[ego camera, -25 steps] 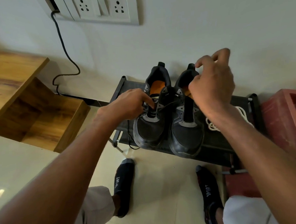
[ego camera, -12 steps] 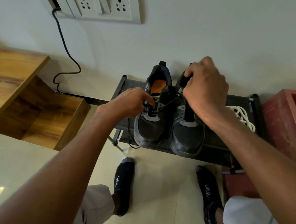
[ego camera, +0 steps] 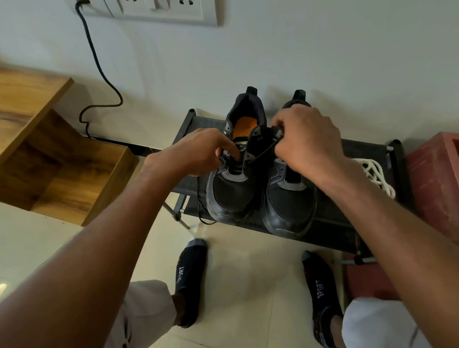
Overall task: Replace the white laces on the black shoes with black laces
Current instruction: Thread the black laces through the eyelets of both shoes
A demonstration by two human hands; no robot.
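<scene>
Two black shoes stand side by side on a low black rack [ego camera: 366,152] against the wall, toes toward the person. The left shoe [ego camera: 232,189] shows an orange insole and sits at the rack's left-centre; the right shoe [ego camera: 289,205] touches it on the right, toe slightly over the rack's front edge. The left hand [ego camera: 195,154] lies over the lace area of the left shoe, fingers curled down onto the eyelets; it seems to pinch the black lace [ego camera: 262,151] there, though the contact itself is hidden under the fingers. The right hand [ego camera: 308,142] is above the tongue and collar region between the two shoes, thumb and fingers closed in a pinch on the same black lace, which runs taut from this hand down across the left shoe's upper toward the left hand. A loose end of black lace hangs off the rack's front edge just left of the left shoe. The white laces [ego camera: 376,175] lie in a loose heap on the rack, to the right of the right shoe and apart from it, partly hidden behind the right forearm. A red box [ego camera: 444,187] stands just right of the rack. A wooden shelf unit [ego camera: 61,168] stands well left of the rack, a black cable [ego camera: 101,74] running down the wall between them.
</scene>
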